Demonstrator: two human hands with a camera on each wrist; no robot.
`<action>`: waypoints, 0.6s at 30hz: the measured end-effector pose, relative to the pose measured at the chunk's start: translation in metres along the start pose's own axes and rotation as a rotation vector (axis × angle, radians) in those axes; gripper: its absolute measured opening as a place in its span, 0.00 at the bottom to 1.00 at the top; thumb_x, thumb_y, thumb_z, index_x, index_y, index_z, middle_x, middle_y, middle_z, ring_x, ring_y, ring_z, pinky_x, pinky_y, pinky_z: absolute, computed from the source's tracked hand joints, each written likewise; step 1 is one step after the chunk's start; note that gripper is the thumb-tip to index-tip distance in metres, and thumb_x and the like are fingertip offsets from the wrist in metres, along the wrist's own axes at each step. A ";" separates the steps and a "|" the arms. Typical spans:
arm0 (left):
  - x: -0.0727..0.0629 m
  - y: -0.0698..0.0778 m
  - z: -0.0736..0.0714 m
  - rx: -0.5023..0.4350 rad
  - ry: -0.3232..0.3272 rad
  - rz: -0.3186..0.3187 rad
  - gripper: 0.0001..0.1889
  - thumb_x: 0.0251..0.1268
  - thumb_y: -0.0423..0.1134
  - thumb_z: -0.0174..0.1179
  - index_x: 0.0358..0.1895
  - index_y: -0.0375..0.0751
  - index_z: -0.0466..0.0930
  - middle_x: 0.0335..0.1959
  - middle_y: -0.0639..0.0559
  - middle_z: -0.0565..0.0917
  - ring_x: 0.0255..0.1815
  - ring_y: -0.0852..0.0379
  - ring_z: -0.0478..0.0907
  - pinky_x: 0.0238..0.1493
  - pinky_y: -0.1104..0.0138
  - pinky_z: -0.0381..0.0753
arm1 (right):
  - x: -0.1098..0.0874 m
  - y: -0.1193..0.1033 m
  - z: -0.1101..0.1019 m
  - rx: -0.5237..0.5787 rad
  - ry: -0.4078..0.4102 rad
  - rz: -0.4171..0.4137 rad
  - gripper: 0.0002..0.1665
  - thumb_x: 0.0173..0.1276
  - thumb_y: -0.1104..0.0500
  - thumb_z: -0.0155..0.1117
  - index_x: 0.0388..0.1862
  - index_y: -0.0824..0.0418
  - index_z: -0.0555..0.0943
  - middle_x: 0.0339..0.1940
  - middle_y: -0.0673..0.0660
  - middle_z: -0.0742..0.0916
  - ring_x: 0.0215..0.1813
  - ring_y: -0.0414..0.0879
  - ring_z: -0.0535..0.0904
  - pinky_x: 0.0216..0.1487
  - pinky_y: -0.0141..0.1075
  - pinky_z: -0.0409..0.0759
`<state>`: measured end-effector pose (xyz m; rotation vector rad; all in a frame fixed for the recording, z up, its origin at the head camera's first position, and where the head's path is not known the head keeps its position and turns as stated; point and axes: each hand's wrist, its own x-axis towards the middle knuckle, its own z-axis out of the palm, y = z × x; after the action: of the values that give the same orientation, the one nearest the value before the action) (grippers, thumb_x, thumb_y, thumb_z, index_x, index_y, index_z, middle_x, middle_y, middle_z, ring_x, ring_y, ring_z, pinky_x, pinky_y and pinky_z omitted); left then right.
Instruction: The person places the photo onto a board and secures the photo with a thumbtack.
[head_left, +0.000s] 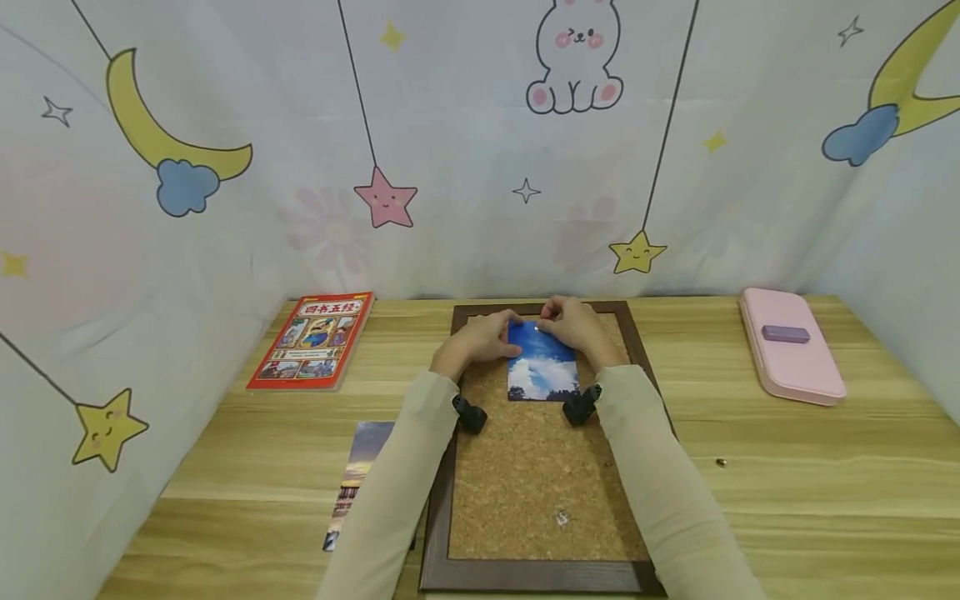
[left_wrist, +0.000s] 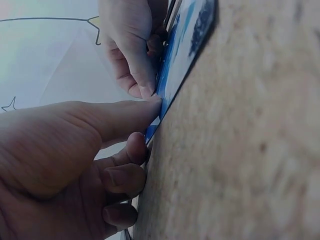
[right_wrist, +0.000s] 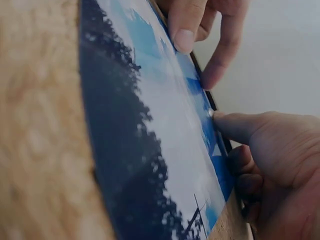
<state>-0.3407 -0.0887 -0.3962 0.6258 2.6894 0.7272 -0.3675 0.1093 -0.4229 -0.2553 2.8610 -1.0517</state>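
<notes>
In the head view a sky photo [head_left: 543, 373] of blue sky and white clouds lies against the upper part of a framed corkboard [head_left: 525, 483]. My left hand [head_left: 480, 337] is at its upper left, thumb straight on the photo's face and fingers around the corner. My right hand [head_left: 577, 325] is at the photo's top edge. Its thumb tip meets a small shiny thumbtack [right_wrist: 210, 113] there, while its other fingers curl in beside the thumb, partly hidden. The left wrist view shows both thumb tips close together at the photo's edge.
Left of the board lies a sunset photo [head_left: 360, 467], partly under the left sleeve. A red book [head_left: 315, 342] lies behind it. At right are a pink case [head_left: 795, 358] and a small metallic piece [head_left: 721, 462]. Something small and shiny [head_left: 562, 518] lies on the lower cork.
</notes>
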 end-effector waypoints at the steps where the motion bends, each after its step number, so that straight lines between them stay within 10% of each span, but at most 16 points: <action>1: 0.000 0.000 0.000 -0.002 0.001 0.001 0.29 0.71 0.42 0.63 0.71 0.41 0.69 0.28 0.53 0.74 0.23 0.60 0.67 0.28 0.69 0.64 | 0.001 0.001 0.000 0.003 0.000 -0.008 0.09 0.73 0.54 0.65 0.43 0.59 0.79 0.37 0.57 0.83 0.36 0.50 0.76 0.39 0.40 0.72; 18: -0.001 0.000 0.001 -0.004 -0.001 -0.019 0.29 0.70 0.45 0.64 0.71 0.44 0.69 0.28 0.52 0.75 0.24 0.59 0.68 0.28 0.68 0.65 | 0.001 -0.001 0.002 -0.038 0.012 0.009 0.09 0.72 0.54 0.67 0.43 0.57 0.79 0.35 0.56 0.82 0.35 0.50 0.75 0.41 0.42 0.70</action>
<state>-0.3394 -0.0894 -0.3966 0.5984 2.6887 0.7269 -0.3677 0.1074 -0.4238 -0.2397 2.8923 -1.0014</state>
